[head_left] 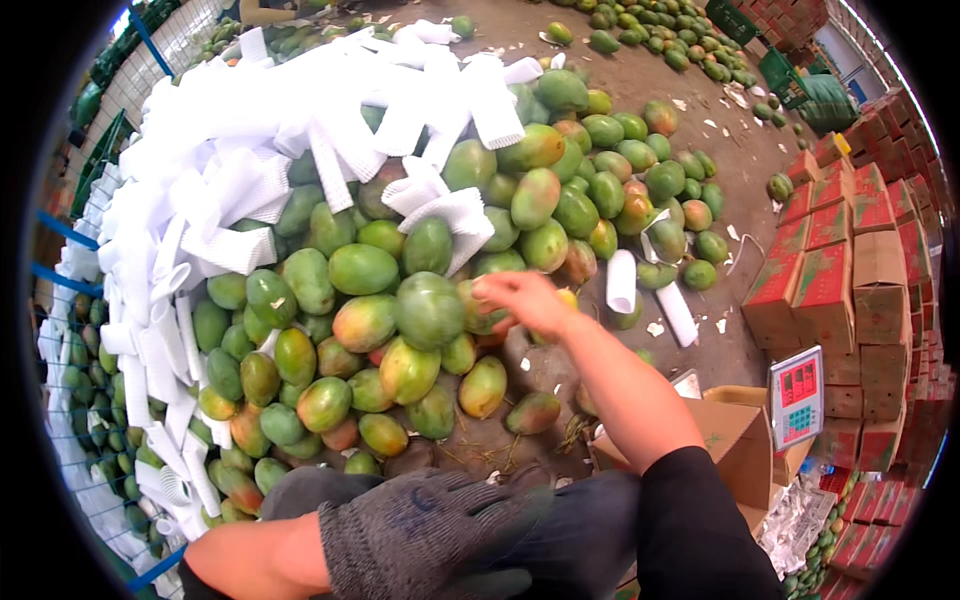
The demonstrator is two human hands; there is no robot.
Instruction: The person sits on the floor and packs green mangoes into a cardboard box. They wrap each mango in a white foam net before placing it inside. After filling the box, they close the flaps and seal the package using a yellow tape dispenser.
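Note:
My bare right hand point(527, 303) reaches over a heap of green and reddish mangoes point(362, 269). Its fingers are apart and bent a little, close beside a green mango point(430, 310) that looks slightly blurred. Another mango is partly hidden behind those fingers; I see nothing held. My left hand point(425, 530), in a grey knitted glove, lies low across my lap with its fingers stretched to the right, also holding nothing visible. White foam net sleeves point(240, 120) are piled over the heap's far left side. One sleeve point(450, 215) rests among the mangoes beyond my right hand.
An open cardboard box point(735, 440) stands right of my right forearm, beside a scale display point(797, 397). Red and brown cartons point(830, 250) are stacked at the right. More mangoes point(660, 35) and green crates point(785, 78) lie farther back; blue wire fencing point(65, 230) borders the left.

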